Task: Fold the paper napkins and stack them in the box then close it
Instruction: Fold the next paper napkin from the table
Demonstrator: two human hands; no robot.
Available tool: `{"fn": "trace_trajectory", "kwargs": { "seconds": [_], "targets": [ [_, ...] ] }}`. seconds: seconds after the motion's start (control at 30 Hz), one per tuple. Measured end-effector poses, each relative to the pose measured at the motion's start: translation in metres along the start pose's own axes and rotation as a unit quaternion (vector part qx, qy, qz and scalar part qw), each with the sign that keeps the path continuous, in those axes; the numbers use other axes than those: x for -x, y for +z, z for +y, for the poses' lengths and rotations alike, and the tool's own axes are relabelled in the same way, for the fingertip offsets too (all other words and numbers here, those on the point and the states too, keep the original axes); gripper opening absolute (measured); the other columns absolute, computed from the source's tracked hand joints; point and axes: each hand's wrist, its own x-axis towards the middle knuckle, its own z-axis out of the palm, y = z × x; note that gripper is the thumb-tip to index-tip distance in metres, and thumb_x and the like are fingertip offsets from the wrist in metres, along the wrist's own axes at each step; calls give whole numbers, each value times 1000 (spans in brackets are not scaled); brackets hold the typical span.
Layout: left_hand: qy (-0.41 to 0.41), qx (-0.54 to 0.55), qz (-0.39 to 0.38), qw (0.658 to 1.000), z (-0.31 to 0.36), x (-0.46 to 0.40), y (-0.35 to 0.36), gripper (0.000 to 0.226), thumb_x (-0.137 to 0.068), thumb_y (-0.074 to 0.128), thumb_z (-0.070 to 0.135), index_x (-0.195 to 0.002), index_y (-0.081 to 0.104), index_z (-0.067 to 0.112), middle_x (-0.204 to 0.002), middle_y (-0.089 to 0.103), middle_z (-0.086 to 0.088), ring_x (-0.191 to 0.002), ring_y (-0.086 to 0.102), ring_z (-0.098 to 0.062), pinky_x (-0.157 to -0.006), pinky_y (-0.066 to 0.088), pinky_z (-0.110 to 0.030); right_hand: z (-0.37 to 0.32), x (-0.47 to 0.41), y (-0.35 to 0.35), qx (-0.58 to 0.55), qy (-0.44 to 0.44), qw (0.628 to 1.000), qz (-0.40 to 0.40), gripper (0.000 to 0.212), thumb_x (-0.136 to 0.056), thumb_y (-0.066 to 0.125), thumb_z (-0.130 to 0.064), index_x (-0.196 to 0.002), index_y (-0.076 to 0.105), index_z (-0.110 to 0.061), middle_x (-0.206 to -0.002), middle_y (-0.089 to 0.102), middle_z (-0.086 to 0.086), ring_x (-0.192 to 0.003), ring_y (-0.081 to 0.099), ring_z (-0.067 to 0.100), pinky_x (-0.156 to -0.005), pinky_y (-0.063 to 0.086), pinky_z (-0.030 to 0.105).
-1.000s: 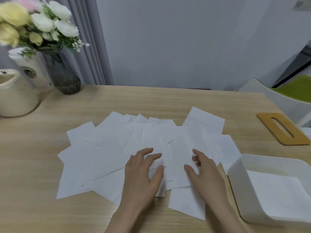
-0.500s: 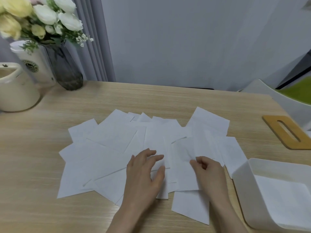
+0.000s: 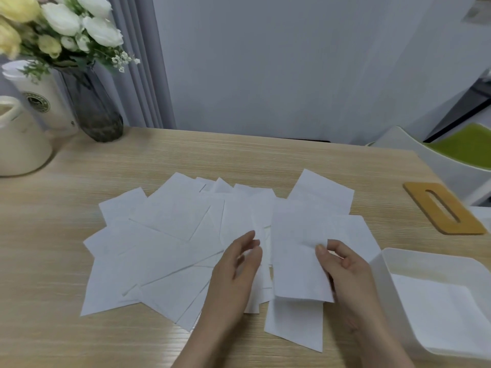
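The lifted napkin hangs in front of the right hand, whose thumb and fingers pinch its right edge; its long axis runs away from the person, and its near edge is raised off the sheets below. The left hand hovers just left of it, fingers relaxed and holding nothing, close enough to take the opposite edge for a fold. More napkins lie fanned and overlapping on the table, mostly to the left. The box sits just right of the right hand, open, with a white sheet lying flat inside. Its lid lies beyond, apart from it.
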Motion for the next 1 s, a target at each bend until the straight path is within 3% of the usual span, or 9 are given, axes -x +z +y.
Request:
{"fn": "trace_trajectory", "kwargs": {
  "seconds": [0.1, 0.2, 0.4, 0.6, 0.67, 0.73, 0.8, 0.87, 1.0],
  "targets": [
    [-74, 126, -24, 989, 1, -3, 1, 45, -82, 64, 51, -124, 57, 37, -109, 69, 26, -104, 63, 7, -92, 50, -19, 6, 6, 16, -14, 32, 998, -47, 10, -92, 59, -15, -91, 66, -9, -85, 74, 14, -73, 71, 23, -63, 54, 32],
    [-109, 166, -18, 980, -1, -1, -5, 53, -77, 72, 45, -126, 60, 28, -115, 72, 7, -104, 69, -12, -93, 54, -41, 12, 13, 33, -16, 38, 995, -91, 13, -92, 57, -13, -101, 63, -6, -86, 75, 14, -76, 71, 23, -61, 55, 25],
    [-94, 130, 79, 984, -12, -4, -26, 50, -87, 63, -2, -124, 55, 30, -114, 72, 4, -102, 69, -12, -91, 56, -39, 18, 16, 60, -8, 32, 993, -109, 15, -89, 63, -9, -104, 62, -8, -79, 74, 11, -69, 70, 18, -56, 50, 22],
    [-89, 141, 135, 977, -20, -5, -62, 40, -87, 62, -5, -113, 66, 24, -100, 76, 3, -90, 73, -15, -71, 57, -30, 24, 13, 101, 32, 14, 990, -137, 10, -90, 63, -9, -99, 64, -11, -68, 72, 2, -61, 65, 12, -53, 47, 19],
    [-79, 128, 170, 974, -22, -4, -78, 38, -87, 62, -4, -112, 66, 24, -100, 76, 6, -90, 72, -11, -73, 55, -29, 26, 9, 113, 67, -1, 988, -142, 10, -89, 62, -8, -97, 65, -14, -59, 64, -6, -54, 59, 8, -48, 44, 20],
    [-70, 119, 207, 969, -22, -3, -95, 36, -88, 62, -3, -112, 66, 23, -101, 76, 8, -92, 72, -9, -77, 55, -31, 29, 1, 125, 120, -41, 983, -132, 15, -88, 63, -9, -97, 66, -21, -66, 64, -7, -60, 60, 7, -55, 45, 20],
    [-67, 118, 238, 962, -24, -2, -110, 35, -88, 61, -2, -113, 66, 23, -102, 76, 8, -93, 71, -10, -81, 56, -35, 33, -8, 136, 225, -124, 959, -119, 19, -86, 66, -16, -98, 64, -31, -86, 65, -16, -84, 59, 0, -72, 42, 12],
    [-70, 130, 266, 953, -27, -1, -122, 35, -90, 59, -2, -116, 65, 21, -104, 75, 5, -95, 71, -12, -82, 55, -36, 35, -16, 148, 348, -221, 904, -119, 29, -85, 67, -24, -109, 58, -36, -109, 57, -24, -110, 44, 0, -82, 33, 9],
    [-74, 157, 311, 934, -33, 3, -136, 34, -92, 56, -4, -107, 66, 25, -98, 76, 8, -88, 71, -8, -75, 53, -31, 43, -33, 169, 527, -274, 787, -168, 56, -86, 60, -46, -139, 40, -39, -147, 31, -18, -139, 12, 9, -101, 10, 28]
  ]
}}
